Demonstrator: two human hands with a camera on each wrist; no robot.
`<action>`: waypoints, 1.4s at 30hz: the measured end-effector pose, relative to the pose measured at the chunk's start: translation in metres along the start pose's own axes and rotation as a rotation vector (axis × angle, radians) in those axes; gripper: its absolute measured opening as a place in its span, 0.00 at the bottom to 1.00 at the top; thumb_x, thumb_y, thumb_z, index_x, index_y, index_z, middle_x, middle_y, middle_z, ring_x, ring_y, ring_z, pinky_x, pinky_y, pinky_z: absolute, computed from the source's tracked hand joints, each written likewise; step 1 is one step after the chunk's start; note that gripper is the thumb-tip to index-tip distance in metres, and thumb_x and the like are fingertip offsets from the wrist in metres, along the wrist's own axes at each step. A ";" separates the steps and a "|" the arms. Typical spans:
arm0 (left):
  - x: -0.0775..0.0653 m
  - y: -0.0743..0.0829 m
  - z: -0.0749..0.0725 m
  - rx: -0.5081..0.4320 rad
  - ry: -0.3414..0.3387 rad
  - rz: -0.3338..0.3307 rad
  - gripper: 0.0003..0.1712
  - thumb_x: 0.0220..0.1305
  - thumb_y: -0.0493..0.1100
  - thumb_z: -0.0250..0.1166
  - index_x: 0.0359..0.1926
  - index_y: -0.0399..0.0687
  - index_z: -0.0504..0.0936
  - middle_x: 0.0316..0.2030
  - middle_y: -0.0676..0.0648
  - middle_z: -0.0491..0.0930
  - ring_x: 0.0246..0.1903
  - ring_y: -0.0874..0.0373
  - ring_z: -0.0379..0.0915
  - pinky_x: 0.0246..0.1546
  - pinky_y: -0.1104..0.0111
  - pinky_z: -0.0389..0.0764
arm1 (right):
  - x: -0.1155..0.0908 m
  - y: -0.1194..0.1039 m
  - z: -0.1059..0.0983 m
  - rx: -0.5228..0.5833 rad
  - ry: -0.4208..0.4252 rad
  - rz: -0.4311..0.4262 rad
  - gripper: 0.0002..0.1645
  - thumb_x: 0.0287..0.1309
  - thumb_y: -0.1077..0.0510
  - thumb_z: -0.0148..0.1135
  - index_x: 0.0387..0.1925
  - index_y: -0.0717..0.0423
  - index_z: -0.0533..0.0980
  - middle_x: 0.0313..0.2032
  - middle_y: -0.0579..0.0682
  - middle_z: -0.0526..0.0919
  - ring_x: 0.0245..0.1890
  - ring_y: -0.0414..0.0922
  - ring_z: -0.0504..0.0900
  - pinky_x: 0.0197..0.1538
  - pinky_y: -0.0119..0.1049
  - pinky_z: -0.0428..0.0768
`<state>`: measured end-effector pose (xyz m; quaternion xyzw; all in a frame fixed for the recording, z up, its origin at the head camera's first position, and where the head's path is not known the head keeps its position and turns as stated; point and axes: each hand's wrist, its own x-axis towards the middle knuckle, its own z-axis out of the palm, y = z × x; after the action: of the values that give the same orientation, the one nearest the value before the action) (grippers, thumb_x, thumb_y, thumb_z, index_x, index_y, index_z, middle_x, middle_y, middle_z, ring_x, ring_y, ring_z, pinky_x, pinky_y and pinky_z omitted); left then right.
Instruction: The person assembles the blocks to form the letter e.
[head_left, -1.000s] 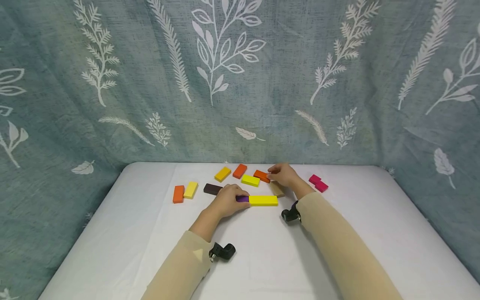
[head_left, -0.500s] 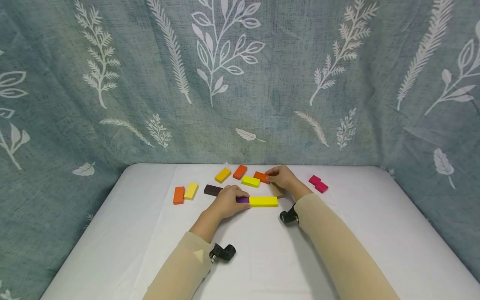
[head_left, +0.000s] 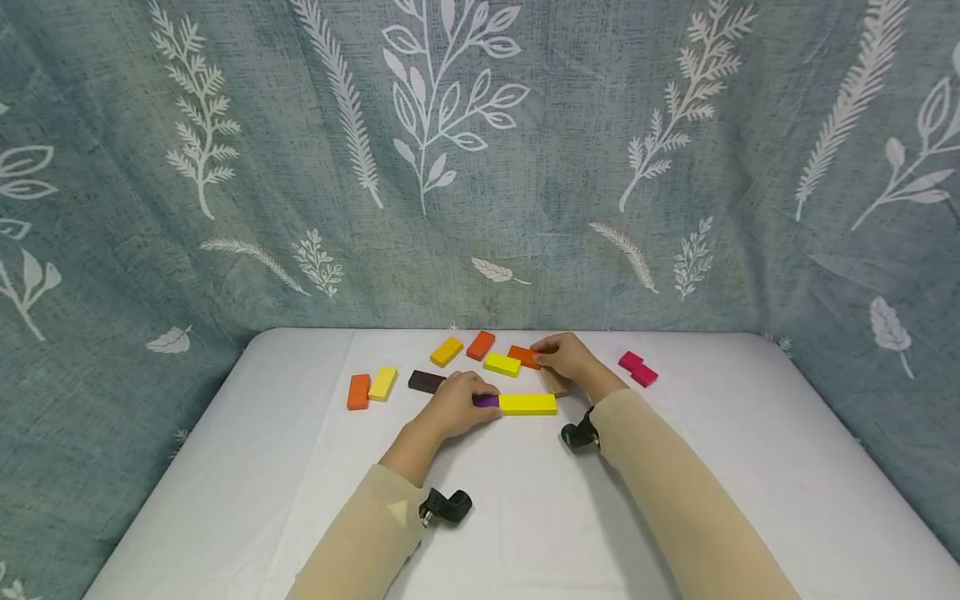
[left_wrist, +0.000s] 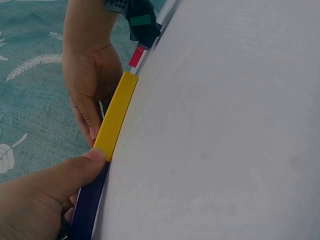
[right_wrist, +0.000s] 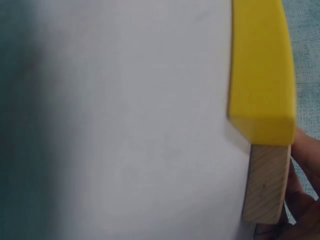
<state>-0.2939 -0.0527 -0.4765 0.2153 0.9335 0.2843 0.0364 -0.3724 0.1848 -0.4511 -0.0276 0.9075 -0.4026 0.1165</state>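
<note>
My left hand (head_left: 454,404) grips a purple block (head_left: 485,400), thumb on its near side. A yellow block (head_left: 528,404) stands end to end with the purple block, forming a straight line. In the left wrist view my left thumb (left_wrist: 80,172) lies near the join of the two blocks. My right hand (head_left: 567,357) pinches the right end of an orange block (head_left: 522,357) behind the line; the fingertips partly cover that end. A bare wooden block (head_left: 553,382) lies under and in front of my right hand, its end (right_wrist: 267,185) beside the yellow block in the right wrist view.
Several loose blocks lie around: a lime block (head_left: 502,364), a red-orange block (head_left: 481,345), an amber block (head_left: 446,352), a dark brown block (head_left: 427,382), a pale yellow block (head_left: 382,384), another orange block (head_left: 358,392), and two crimson blocks (head_left: 639,371). A white cloth covers the table (head_left: 517,508).
My right hand has shifted slightly left over the end of the orange block, then stays there. The left hand and the purple and yellow blocks look unmoved.
</note>
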 end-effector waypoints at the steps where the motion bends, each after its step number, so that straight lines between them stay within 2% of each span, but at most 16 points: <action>1: 0.000 0.000 0.000 0.000 0.000 0.000 0.19 0.63 0.54 0.71 0.54 0.57 0.87 0.50 0.50 0.79 0.54 0.52 0.71 0.58 0.58 0.68 | 0.000 0.000 0.000 -0.001 -0.002 0.000 0.18 0.69 0.57 0.62 0.56 0.58 0.82 0.56 0.58 0.80 0.55 0.53 0.76 0.62 0.48 0.73; 12: 0.000 0.000 -0.001 -0.003 -0.002 0.011 0.19 0.63 0.54 0.71 0.54 0.57 0.87 0.48 0.51 0.79 0.52 0.53 0.71 0.55 0.59 0.70 | 0.002 0.002 -0.001 0.015 -0.015 0.011 0.18 0.68 0.57 0.62 0.56 0.57 0.81 0.57 0.57 0.80 0.55 0.53 0.76 0.61 0.47 0.73; 17: 0.001 0.000 -0.001 0.000 -0.016 0.003 0.19 0.64 0.55 0.70 0.54 0.58 0.86 0.50 0.51 0.78 0.54 0.53 0.70 0.57 0.58 0.69 | 0.002 -0.001 -0.006 0.010 -0.039 0.002 0.20 0.69 0.54 0.62 0.59 0.56 0.79 0.56 0.57 0.79 0.53 0.52 0.77 0.56 0.44 0.76; 22: 0.002 0.000 -0.001 0.006 -0.020 0.006 0.19 0.64 0.55 0.70 0.54 0.58 0.86 0.50 0.50 0.78 0.54 0.53 0.70 0.57 0.58 0.69 | 0.001 -0.012 -0.007 -0.019 -0.045 -0.061 0.18 0.68 0.53 0.64 0.55 0.55 0.82 0.51 0.55 0.80 0.45 0.51 0.76 0.47 0.40 0.78; 25: 0.002 -0.001 -0.001 0.013 -0.011 0.016 0.19 0.64 0.55 0.70 0.54 0.58 0.87 0.48 0.51 0.79 0.52 0.53 0.71 0.55 0.59 0.69 | -0.001 -0.020 -0.003 -0.091 -0.076 -0.123 0.14 0.65 0.54 0.67 0.50 0.55 0.84 0.48 0.53 0.81 0.42 0.51 0.76 0.43 0.40 0.78; 30: 0.002 -0.002 -0.001 0.006 -0.006 0.019 0.19 0.64 0.55 0.70 0.54 0.58 0.87 0.49 0.51 0.79 0.53 0.53 0.71 0.56 0.59 0.69 | -0.005 -0.027 0.008 -0.188 -0.087 -0.153 0.12 0.59 0.56 0.73 0.44 0.56 0.86 0.42 0.50 0.83 0.40 0.48 0.77 0.47 0.41 0.77; 36: 0.001 0.000 0.000 -0.016 -0.007 0.007 0.19 0.64 0.55 0.70 0.54 0.57 0.87 0.49 0.51 0.79 0.53 0.53 0.71 0.56 0.58 0.69 | -0.005 -0.030 0.017 -0.218 -0.067 -0.152 0.12 0.55 0.58 0.75 0.41 0.56 0.86 0.37 0.49 0.84 0.38 0.46 0.79 0.48 0.41 0.78; 42: 0.000 -0.002 -0.001 -0.013 -0.002 0.017 0.19 0.64 0.55 0.70 0.54 0.57 0.87 0.48 0.51 0.79 0.52 0.53 0.71 0.55 0.59 0.70 | -0.003 -0.035 0.023 -0.241 -0.052 -0.149 0.12 0.53 0.59 0.76 0.40 0.56 0.86 0.37 0.49 0.84 0.39 0.46 0.78 0.49 0.40 0.78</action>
<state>-0.2945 -0.0547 -0.4767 0.2232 0.9298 0.2903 0.0360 -0.3659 0.1456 -0.4398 -0.1193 0.9413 -0.2976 0.1057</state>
